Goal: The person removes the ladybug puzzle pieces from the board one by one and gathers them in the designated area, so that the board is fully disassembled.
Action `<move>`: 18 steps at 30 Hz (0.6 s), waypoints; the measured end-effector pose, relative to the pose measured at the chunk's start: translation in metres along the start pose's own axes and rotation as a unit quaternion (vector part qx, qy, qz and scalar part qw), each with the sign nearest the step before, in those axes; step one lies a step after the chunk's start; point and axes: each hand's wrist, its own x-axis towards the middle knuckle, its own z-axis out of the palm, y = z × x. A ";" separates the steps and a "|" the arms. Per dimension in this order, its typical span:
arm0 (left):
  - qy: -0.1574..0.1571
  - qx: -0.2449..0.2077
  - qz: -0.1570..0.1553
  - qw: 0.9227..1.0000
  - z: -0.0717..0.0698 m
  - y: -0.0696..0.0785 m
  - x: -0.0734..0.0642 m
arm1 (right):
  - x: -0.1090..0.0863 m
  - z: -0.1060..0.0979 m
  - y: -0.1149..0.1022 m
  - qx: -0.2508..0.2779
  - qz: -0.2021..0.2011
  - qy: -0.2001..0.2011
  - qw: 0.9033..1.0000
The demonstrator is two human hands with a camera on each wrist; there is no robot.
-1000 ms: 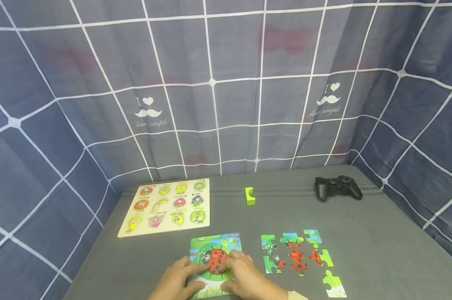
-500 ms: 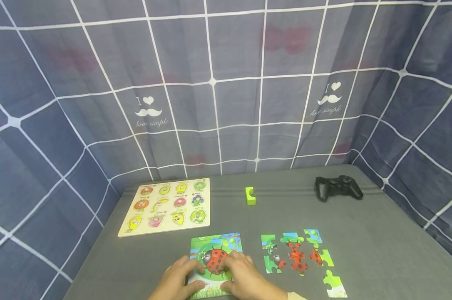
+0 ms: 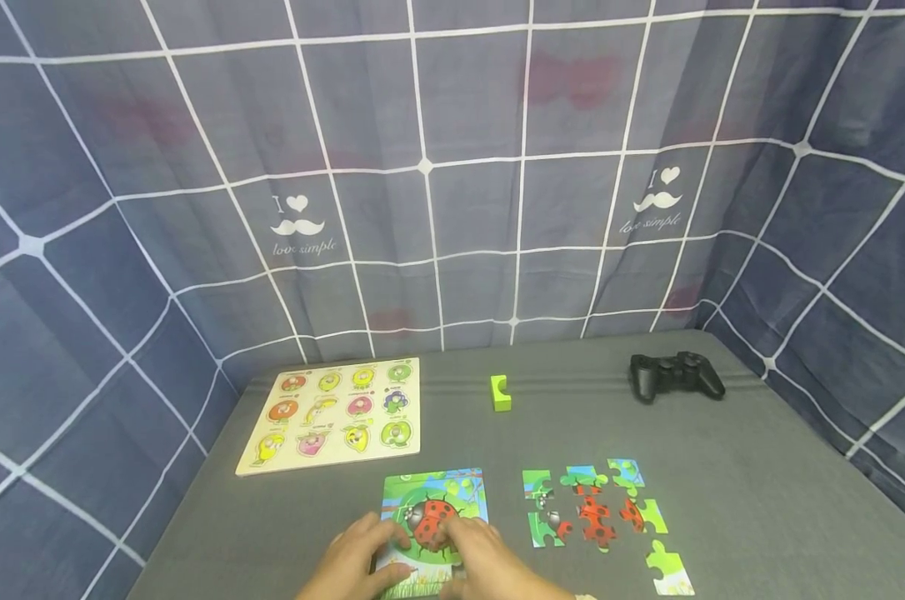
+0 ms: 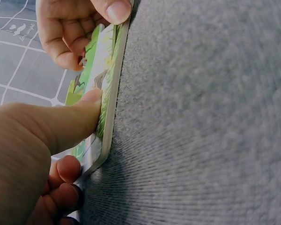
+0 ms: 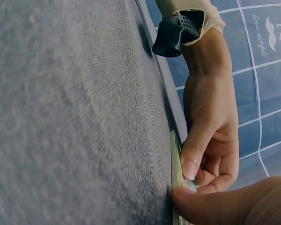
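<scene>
A ladybug jigsaw puzzle [image 3: 431, 515] lies on the grey table at the near middle. My left hand [image 3: 353, 557] holds its left side; in the left wrist view the thumb [image 4: 79, 117] presses on the printed front border, with other fingers curled by the corner. Bent over the red ladybug, my right hand [image 3: 488, 560] has its index finger on the picture and its thumb [image 4: 119, 10] at the front edge. Part of the green picture layer [image 4: 90, 54] shows raised above the board's border. Both hands hide the near corners. Several loose jigsaw pieces [image 3: 597, 525] lie just right of my right hand.
A wooden fruit puzzle board [image 3: 332, 417] lies at the back left. A lime-green block [image 3: 501, 393] sits behind the ladybug puzzle, and a black game controller [image 3: 676, 375] rests at the back right. A dark checked curtain [image 3: 467, 200] encloses the table.
My right hand has shifted slightly left and nearer over the ladybug. The puzzle's top edge has slid a little right, and my left index finger has drawn back from the ladybug.
</scene>
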 end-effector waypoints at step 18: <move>-0.005 0.000 0.002 1.000 0.000 0.000 -0.001 | -0.006 -0.007 0.002 -0.050 -0.021 0.012 0.998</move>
